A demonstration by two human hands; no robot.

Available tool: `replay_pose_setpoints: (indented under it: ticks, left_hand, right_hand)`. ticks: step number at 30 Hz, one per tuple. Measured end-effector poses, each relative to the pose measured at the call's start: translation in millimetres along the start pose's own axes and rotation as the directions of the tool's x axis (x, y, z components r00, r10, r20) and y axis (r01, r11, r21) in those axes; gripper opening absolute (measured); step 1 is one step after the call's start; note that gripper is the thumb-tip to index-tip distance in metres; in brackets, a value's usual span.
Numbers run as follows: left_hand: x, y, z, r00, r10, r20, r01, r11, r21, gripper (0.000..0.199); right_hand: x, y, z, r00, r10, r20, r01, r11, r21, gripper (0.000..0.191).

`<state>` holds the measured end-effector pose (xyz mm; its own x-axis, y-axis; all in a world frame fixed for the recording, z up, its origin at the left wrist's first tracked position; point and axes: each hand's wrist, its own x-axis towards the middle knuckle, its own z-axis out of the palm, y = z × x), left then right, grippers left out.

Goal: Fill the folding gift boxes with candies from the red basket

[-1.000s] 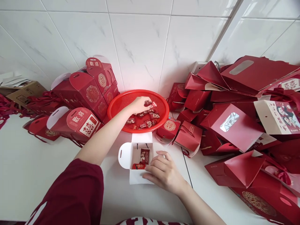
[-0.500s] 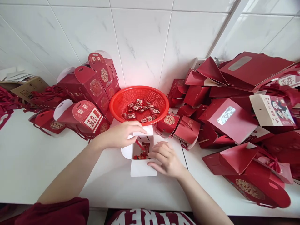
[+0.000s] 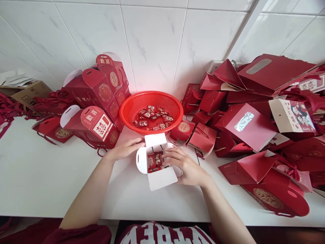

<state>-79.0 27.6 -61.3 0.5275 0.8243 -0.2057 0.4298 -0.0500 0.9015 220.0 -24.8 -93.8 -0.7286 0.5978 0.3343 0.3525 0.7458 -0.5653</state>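
An open box with white inner flaps [image 3: 162,180] stands on the white table in front of me, its flaps spread outward. Red wrapped candies [image 3: 155,160] lie inside it. My left hand [image 3: 128,148] is at the box's upper left, fingers stretched out and holding nothing. My right hand [image 3: 185,166] is at the box's right side, with its fingers spread over the right flap and the edge of the opening. Just behind the box sits a red plastic basket [image 3: 127,117] with several small wrapped candies [image 3: 152,117] in it.
Closed red gift boxes [image 3: 93,91] are stacked at the left, beside a cardboard box [image 3: 31,96]. A large pile of red boxes [image 3: 248,128] covers the right side of the white table [image 3: 27,179]. A tiled wall [image 3: 152,47] rises behind.
My left hand has drawn back to the left from over the box. The box has turned slightly and shifted right, and its candies show more fully. My right hand has moved slightly right.
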Motion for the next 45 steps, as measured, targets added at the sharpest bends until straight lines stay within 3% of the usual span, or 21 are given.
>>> replay_pose_setpoints:
  ticks: [2, 4, 7, 12, 17, 19, 22, 27, 30, 32, 34, 37, 39, 42, 45]
  left_hand:
    - [1.5, -8.7, 6.2, 0.982, 0.058, 0.182, -0.024, 0.983, -0.183, 0.056]
    - [1.6, -14.0, 12.3, 0.934, 0.130, 0.333, -0.024, 0.952, -0.305, 0.066]
    - [2.3, -16.9, 17.5, 0.872, 0.253, 0.420, -0.092, 0.926, -0.366, 0.077]
    - [6.0, -17.5, 17.0, 0.856, 0.317, 0.408, -0.227, 0.940, -0.255, 0.068]
    - [4.8, -18.8, 15.9, 0.910, 0.280, 0.307, -0.205, 0.945, -0.253, 0.059]
    - [3.9, -20.4, 15.0, 0.929, 0.242, 0.279, -0.200, 0.965, -0.171, 0.058]
    - [3.4, -22.3, 15.0, 0.939, 0.209, 0.271, -0.199, 0.978, -0.067, 0.054]
    - [0.8, -16.3, 17.7, 0.913, 0.225, 0.340, -0.158, 0.964, -0.214, 0.062]
    - [-0.9, -11.2, 16.9, 0.909, 0.175, 0.378, -0.090, 0.969, -0.231, 0.048]
    - [-1.3, -11.5, 15.8, 0.908, 0.151, 0.391, -0.066, 0.973, -0.223, 0.041]
    - [-1.1, -15.5, 15.2, 0.903, 0.194, 0.384, -0.121, 0.971, -0.207, 0.042]
    - [-0.2, -24.8, 16.6, 0.891, 0.259, 0.373, -0.215, 0.964, -0.155, 0.061]
    - [1.0, -29.0, 19.5, 0.899, 0.255, 0.357, -0.202, 0.963, -0.180, 0.068]
    - [4.2, -28.4, 26.1, 0.923, 0.257, 0.287, -0.182, 0.947, -0.263, 0.050]
    - [7.7, -22.3, 32.8, 0.935, 0.290, 0.204, -0.240, 0.941, -0.237, 0.035]
  right_hand:
    - [0.4, 2.4, 2.5, 1.000, -0.018, 0.009, 0.018, 1.000, 0.002, 0.036]
    - [0.7, 3.6, 3.1, 1.000, -0.024, 0.014, 0.024, 0.999, 0.022, 0.031]
    - [0.8, 3.2, 1.8, 1.000, -0.013, 0.027, 0.011, 0.998, 0.059, 0.033]
    - [-0.8, 6.6, 2.0, 0.999, 0.018, -0.028, -0.015, 0.993, 0.114, 0.032]
    - [1.1, 10.4, 16.7, 0.978, 0.091, -0.186, -0.050, 0.976, 0.212, 0.051]
    - [3.1, 9.8, 26.0, 0.947, 0.180, -0.268, -0.107, 0.958, 0.265, 0.056]
    - [6.2, 8.4, 38.0, 0.863, 0.344, -0.370, -0.240, 0.924, 0.297, 0.066]
    - [8.0, 6.4, 44.8, 0.756, 0.504, -0.417, -0.384, 0.858, 0.341, 0.075]
    - [8.6, 3.6, 45.3, 0.731, 0.541, -0.416, -0.409, 0.835, 0.368, 0.074]
    - [9.4, 1.2, 45.3, 0.732, 0.522, -0.438, -0.381, 0.846, 0.372, 0.070]
    - [10.3, -1.1, 45.2, 0.746, 0.487, -0.454, -0.342, 0.866, 0.366, 0.066]
    - [11.0, -2.0, 45.1, 0.769, 0.448, -0.455, -0.311, 0.885, 0.347, 0.059]
    - [10.9, -0.5, 45.5, 0.776, 0.434, -0.458, -0.303, 0.893, 0.333, 0.056]
    - [10.2, 3.0, 46.8, 0.791, 0.382, -0.478, -0.258, 0.917, 0.305, 0.051]
    - [9.4, 5.0, 46.9, 0.829, 0.304, -0.470, -0.198, 0.945, 0.261, 0.041]
